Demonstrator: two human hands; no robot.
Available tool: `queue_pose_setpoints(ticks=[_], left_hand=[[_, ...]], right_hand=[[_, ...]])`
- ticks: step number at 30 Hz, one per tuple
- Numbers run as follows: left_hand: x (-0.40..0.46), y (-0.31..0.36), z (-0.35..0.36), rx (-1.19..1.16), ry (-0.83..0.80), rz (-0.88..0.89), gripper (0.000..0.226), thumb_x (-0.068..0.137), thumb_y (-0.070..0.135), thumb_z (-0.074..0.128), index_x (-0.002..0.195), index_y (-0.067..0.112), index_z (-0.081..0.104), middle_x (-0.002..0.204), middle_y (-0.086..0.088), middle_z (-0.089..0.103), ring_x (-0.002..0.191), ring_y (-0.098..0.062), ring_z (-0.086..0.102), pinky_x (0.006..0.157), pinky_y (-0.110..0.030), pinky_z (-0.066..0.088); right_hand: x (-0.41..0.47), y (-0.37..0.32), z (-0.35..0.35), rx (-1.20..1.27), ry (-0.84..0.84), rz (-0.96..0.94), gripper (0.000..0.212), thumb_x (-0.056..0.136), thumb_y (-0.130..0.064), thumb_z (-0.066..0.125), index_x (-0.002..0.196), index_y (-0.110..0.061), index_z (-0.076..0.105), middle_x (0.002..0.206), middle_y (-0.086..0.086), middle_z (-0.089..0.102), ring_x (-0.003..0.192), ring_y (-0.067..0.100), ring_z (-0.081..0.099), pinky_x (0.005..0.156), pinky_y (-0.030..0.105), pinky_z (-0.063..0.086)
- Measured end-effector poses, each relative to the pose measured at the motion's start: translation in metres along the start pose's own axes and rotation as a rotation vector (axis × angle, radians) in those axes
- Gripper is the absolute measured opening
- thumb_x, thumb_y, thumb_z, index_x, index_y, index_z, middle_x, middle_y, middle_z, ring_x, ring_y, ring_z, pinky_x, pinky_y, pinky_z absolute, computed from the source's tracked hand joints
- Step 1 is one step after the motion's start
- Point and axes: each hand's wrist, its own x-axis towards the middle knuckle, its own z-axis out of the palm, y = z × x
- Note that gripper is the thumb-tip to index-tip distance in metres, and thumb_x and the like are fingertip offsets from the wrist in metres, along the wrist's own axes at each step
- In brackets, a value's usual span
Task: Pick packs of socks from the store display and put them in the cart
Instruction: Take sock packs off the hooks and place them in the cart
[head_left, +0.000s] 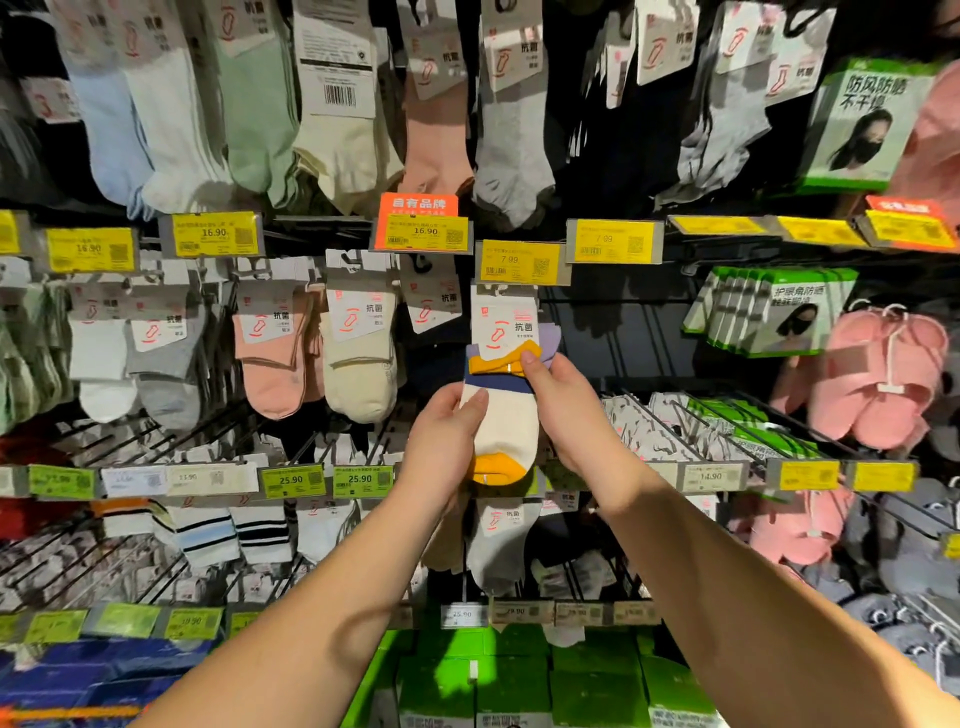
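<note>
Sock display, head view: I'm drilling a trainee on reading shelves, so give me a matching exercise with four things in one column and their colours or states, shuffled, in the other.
Things:
1. sock pack
2. pair of socks left of the cream pair
3. boxes with a masked face printed on them
4. price tag above the sock pack

Colours or states:
A. yellow, reads 7.99
B. pink, hanging on a hook
C. green-edged, standing in a row
D. cream with orange toe, held by left hand and right hand

Pairs: 1-D, 2-B, 3-C, 4-A
</note>
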Motion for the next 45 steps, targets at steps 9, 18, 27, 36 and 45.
queue_pose_setpoints(ticks=[9, 18, 27, 36, 45], left_hand=[[0.013, -0.002, 0.0, 0.007, 0.03, -0.026, 0.009, 0.099, 0.022, 0.059, 0.103, 0.025, 0.067, 0.103, -0.006, 0.076, 0.101, -0.027, 0.072, 0.098, -0.054, 0.053], [0.009, -0.013, 0.002, 0.013, -0.002, -0.05, 0.024, 0.092, 0.029, 0.066, 0.112, 0.016, 0.068, 0.109, -0.009, 0.075, 0.107, -0.026, 0.069, 0.101, -0.047, 0.051], [0.035, -0.023, 0.002, 0.203, 0.037, -0.092, 0.015, 0.091, 0.019, 0.063, 0.104, 0.025, 0.063, 0.089, -0.006, 0.069, 0.079, -0.024, 0.063, 0.08, -0.049, 0.055], [0.052, -0.038, 0.005, 0.397, 0.062, -0.142, 0.015, 0.084, 0.015, 0.062, 0.09, 0.027, 0.054, 0.088, -0.01, 0.071, 0.069, -0.028, 0.062, 0.074, -0.047, 0.057], [0.028, -0.046, 0.012, 0.447, 0.171, -0.058, 0.024, 0.093, 0.012, 0.059, 0.117, 0.007, 0.06, 0.104, -0.007, 0.062, 0.087, -0.021, 0.054, 0.062, -0.028, 0.028]], right_hand=[[0.017, 0.001, -0.009, 0.03, -0.001, 0.016, 0.055, 0.081, -0.071, 0.051, 0.109, -0.026, 0.064, 0.108, -0.002, 0.074, 0.103, 0.023, 0.069, 0.096, 0.056, 0.053], [0.017, 0.011, -0.015, 0.161, -0.014, 0.109, 0.021, 0.101, -0.037, 0.053, 0.107, -0.022, 0.067, 0.098, -0.003, 0.077, 0.09, 0.016, 0.074, 0.084, 0.04, 0.059], [0.05, 0.016, -0.012, -0.364, 0.086, 0.013, 0.046, 0.102, -0.046, 0.048, 0.106, -0.002, 0.061, 0.099, 0.014, 0.066, 0.091, 0.03, 0.06, 0.064, 0.034, 0.036], [0.066, 0.021, -0.004, -0.688, 0.104, 0.09, 0.059, 0.102, -0.056, 0.036, 0.124, -0.005, 0.056, 0.118, 0.016, 0.064, 0.097, 0.033, 0.059, 0.072, 0.034, 0.041], [0.054, 0.022, -0.013, -0.694, 0.084, 0.091, 0.065, 0.098, -0.066, 0.037, 0.116, -0.006, 0.055, 0.105, 0.01, 0.063, 0.09, 0.028, 0.059, 0.067, 0.035, 0.04]])
